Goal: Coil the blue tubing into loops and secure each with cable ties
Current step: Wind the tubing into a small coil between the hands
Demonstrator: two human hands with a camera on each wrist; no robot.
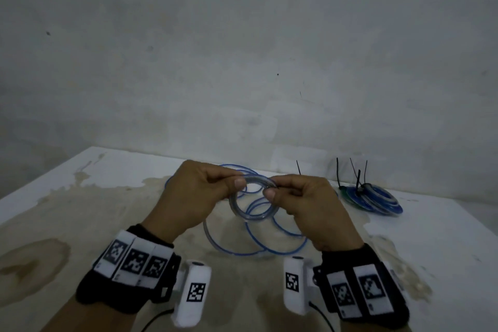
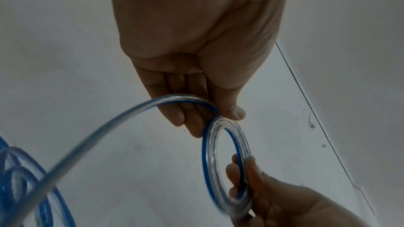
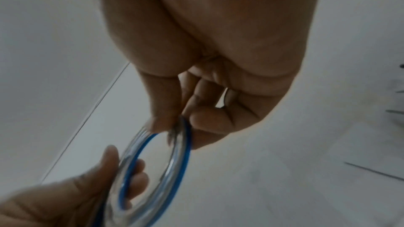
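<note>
The person holds a small coil (image 1: 252,201) of clear, blue-striped tubing up above the stained table (image 1: 80,213), just in front of the loose tubing (image 1: 269,240) that sprawls on the surface. The left hand (image 1: 199,191) pinches the coil's upper left rim between thumb and curled fingers; the right hand (image 1: 304,205) pinches the upper right rim the same way, thumb tip pressed against forefinger. Seen from the left wrist, the ring stands on edge between the two hands, and a free run of tube (image 2: 91,137) leaves the left fingers (image 2: 192,118) and drops away toward the heap on the table. So the feed comes in on the left side of the coil, and the left hand is the nearer one to it. I judge the next wrap has to be drawn from that side and laid round onto the ring while the right hand keeps the turns together. To the right of the coil, well apart, lie finished bundles (image 1: 373,198) with black cable ties (image 1: 358,180) sticking up; one more tie (image 1: 299,168) stands between them and the hands.
</note>
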